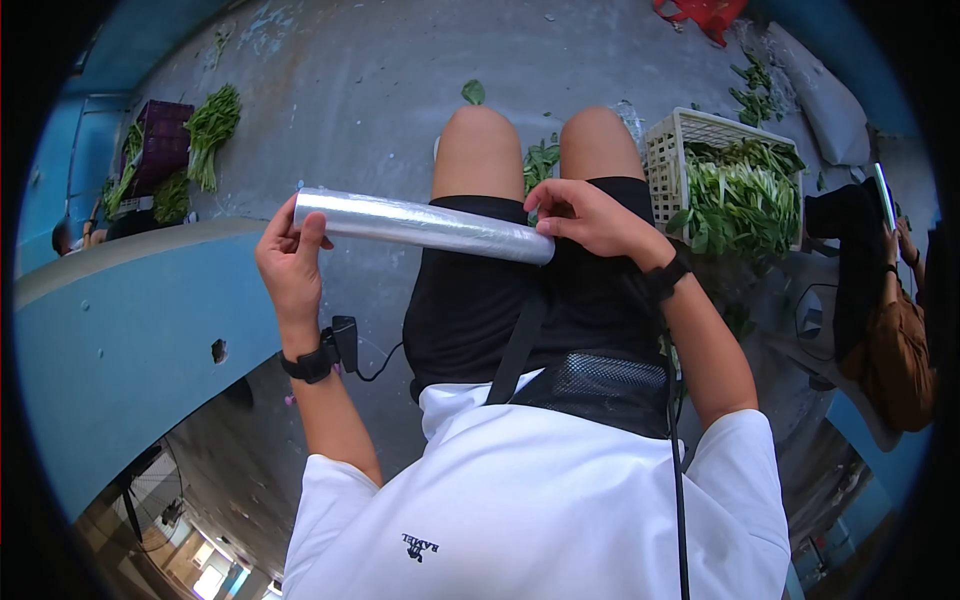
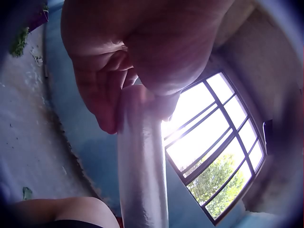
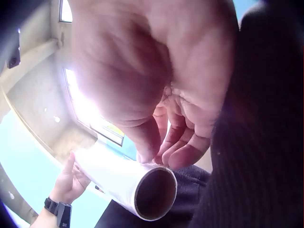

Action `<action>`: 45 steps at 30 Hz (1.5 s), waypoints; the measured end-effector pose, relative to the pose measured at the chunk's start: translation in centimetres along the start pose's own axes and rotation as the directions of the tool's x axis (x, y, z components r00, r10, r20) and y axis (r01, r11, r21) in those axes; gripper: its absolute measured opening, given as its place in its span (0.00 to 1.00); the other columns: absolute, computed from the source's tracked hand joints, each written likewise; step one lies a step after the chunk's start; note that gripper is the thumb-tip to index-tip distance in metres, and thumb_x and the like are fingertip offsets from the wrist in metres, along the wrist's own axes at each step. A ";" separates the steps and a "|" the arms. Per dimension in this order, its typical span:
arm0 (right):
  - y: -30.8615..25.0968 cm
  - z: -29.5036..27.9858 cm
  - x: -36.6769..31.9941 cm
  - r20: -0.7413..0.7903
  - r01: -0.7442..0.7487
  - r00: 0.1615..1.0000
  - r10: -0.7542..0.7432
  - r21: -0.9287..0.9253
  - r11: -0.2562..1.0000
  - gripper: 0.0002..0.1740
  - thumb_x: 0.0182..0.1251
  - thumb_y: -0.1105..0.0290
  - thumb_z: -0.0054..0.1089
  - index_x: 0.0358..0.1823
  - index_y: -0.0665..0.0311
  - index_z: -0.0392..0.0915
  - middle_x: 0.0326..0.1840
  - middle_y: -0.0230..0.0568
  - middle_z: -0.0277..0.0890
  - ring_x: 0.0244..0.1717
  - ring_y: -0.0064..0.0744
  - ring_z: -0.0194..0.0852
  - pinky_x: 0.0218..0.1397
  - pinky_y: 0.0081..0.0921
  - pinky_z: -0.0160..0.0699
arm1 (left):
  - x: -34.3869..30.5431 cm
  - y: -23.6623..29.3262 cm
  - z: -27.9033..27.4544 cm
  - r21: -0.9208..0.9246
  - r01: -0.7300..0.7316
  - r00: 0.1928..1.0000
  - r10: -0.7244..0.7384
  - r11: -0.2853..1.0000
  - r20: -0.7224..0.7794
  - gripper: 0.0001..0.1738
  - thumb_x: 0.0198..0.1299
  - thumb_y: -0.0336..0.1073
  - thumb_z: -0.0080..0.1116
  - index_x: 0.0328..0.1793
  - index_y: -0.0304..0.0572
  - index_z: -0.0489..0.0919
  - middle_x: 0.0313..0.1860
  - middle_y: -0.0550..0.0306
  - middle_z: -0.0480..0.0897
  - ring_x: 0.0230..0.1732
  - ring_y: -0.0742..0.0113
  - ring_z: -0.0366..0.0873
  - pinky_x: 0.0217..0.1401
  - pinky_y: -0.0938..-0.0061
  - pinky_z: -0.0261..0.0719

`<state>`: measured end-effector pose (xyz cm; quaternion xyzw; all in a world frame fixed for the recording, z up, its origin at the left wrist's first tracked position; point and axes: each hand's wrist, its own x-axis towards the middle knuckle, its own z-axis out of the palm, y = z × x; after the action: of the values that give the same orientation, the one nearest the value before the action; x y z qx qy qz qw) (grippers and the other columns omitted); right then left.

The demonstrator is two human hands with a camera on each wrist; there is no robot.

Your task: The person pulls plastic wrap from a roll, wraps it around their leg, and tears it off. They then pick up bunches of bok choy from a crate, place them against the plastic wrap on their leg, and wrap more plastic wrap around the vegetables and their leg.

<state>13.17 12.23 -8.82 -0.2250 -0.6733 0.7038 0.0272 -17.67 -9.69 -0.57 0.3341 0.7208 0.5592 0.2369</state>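
Observation:
A roll of clear cling film point(image 1: 425, 228) lies across above the lap, its left end slightly higher. My left hand point(image 1: 290, 260) grips that end, thumb in front and fingers behind; the left wrist view shows the film roll point(image 2: 142, 161) hanging down from the fingers. At the other end my right hand point(image 1: 598, 220) pinches at the film's edge with thumb and fingertips. From the right wrist view, the right-hand fingertips point(image 3: 183, 156) meet right at the rim of the roll, above its open hollow core point(image 3: 156, 194).
A white crate point(image 1: 664, 165) full of leafy greens point(image 1: 745, 200) stands to the right on the floor. Left, a purple crate point(image 1: 163, 140) has greens point(image 1: 212, 135) beside it behind a low blue wall point(image 1: 150, 330). Another person point(image 1: 895, 340) sits at the far right.

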 end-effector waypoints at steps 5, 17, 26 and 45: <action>-0.1 -0.1 -0.2 0.030 -0.029 0.999 0.032 -0.095 0.995 0.07 0.70 0.73 0.66 0.43 0.71 0.83 0.34 0.39 0.85 0.39 0.28 0.81 0.47 0.28 0.80 | -0.1 -0.2 -0.2 -0.016 -0.009 1.000 0.009 1.000 -0.003 0.30 0.68 0.45 0.71 0.65 0.26 0.79 0.38 0.60 0.86 0.34 0.79 0.77 0.37 0.82 0.75; -0.2 1.3 -1.1 -0.119 0.055 0.988 -0.100 -0.334 0.941 0.10 0.75 0.71 0.57 0.46 0.73 0.76 0.38 0.52 0.80 0.39 0.45 0.79 0.46 0.35 0.78 | -1.1 0.0 0.5 0.067 -0.045 0.993 0.052 0.997 -0.102 0.25 0.70 0.47 0.68 0.58 0.28 0.82 0.38 0.62 0.84 0.34 0.78 0.76 0.38 0.81 0.73; 0.3 0.6 -0.6 -0.120 0.047 0.991 -0.059 -0.098 0.994 0.09 0.73 0.72 0.63 0.47 0.72 0.81 0.37 0.41 0.83 0.38 0.26 0.81 0.44 0.26 0.80 | -1.3 -0.4 0.2 0.048 -0.053 0.992 0.058 0.997 -0.112 0.25 0.70 0.46 0.69 0.59 0.28 0.82 0.37 0.62 0.85 0.33 0.78 0.76 0.37 0.81 0.73; -1.6 -1.0 -4.4 -0.024 0.014 1.000 -0.005 0.367 0.930 0.09 0.82 0.69 0.54 0.51 0.68 0.74 0.44 0.35 0.82 0.50 0.23 0.83 0.57 0.25 0.80 | 0.3 0.0 2.2 -0.071 0.084 0.989 -0.092 0.994 -0.115 0.23 0.64 0.42 0.75 0.53 0.27 0.82 0.32 0.59 0.86 0.30 0.78 0.81 0.31 0.84 0.75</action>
<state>17.04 11.78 -6.06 -0.2207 -0.5306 0.8145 0.0800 -16.30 -8.08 -1.18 0.2603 0.7287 0.5905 0.2293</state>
